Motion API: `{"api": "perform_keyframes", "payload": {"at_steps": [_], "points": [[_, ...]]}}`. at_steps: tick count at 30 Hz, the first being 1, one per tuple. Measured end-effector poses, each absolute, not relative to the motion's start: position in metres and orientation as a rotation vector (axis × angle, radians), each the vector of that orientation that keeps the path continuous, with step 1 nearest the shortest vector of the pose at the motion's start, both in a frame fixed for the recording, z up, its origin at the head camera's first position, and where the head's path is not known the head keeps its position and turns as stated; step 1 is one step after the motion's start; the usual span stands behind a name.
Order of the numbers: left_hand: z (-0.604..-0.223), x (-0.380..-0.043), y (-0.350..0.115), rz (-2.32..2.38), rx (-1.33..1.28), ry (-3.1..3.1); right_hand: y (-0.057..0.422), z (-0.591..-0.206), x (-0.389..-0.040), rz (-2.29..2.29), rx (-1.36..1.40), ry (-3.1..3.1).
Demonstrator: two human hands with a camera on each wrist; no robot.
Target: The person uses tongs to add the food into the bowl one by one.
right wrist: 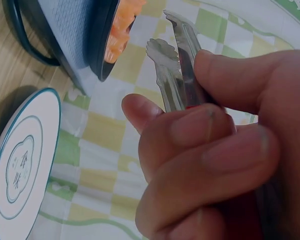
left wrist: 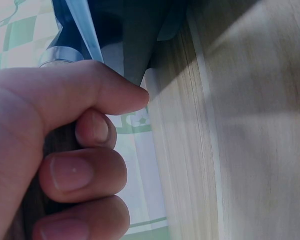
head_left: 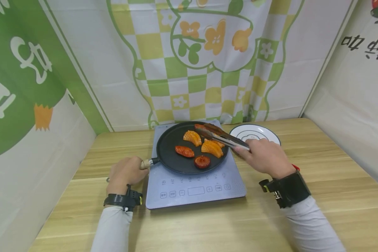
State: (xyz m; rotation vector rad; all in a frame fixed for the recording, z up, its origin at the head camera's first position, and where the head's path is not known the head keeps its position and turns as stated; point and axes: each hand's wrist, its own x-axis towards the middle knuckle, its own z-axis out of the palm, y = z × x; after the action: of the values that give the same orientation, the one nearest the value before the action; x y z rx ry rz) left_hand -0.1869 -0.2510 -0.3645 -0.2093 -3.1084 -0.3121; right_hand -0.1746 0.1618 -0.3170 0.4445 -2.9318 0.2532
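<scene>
My left hand (head_left: 126,173) grips the wooden handle (head_left: 145,164) of a round black frying pan (head_left: 168,140), fingers curled round it in the left wrist view. In my right hand (head_left: 266,155) are metal tongs (head_left: 231,140), which reach over the pan's back right part. Their scalloped tips (right wrist: 162,50) stand apart with nothing between them in the right wrist view. Near the tips in the head view lies a red piece of food (head_left: 199,126), partly covered. Orange striped wedges (head_left: 211,148), a reddish wing-shaped piece (head_left: 184,151) and a round dark-red piece (head_left: 202,161) lie in the pan.
The pan sits on a flat grey induction cooker (head_left: 195,201) with touch buttons along its front. To its right, a white plate (head_left: 269,134) with a dark rim lies partly behind my right hand. A patterned curtain (head_left: 192,80) hangs behind the wooden table (head_left: 208,231).
</scene>
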Motion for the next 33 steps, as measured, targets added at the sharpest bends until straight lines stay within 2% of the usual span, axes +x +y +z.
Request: {"api": "perform_keyframes", "payload": {"at_steps": [33], "points": [[-0.365,-0.188,-0.251,-0.314,-0.212,-3.119,0.217,-0.329,-0.192,0.361,0.275,-3.054]]}}
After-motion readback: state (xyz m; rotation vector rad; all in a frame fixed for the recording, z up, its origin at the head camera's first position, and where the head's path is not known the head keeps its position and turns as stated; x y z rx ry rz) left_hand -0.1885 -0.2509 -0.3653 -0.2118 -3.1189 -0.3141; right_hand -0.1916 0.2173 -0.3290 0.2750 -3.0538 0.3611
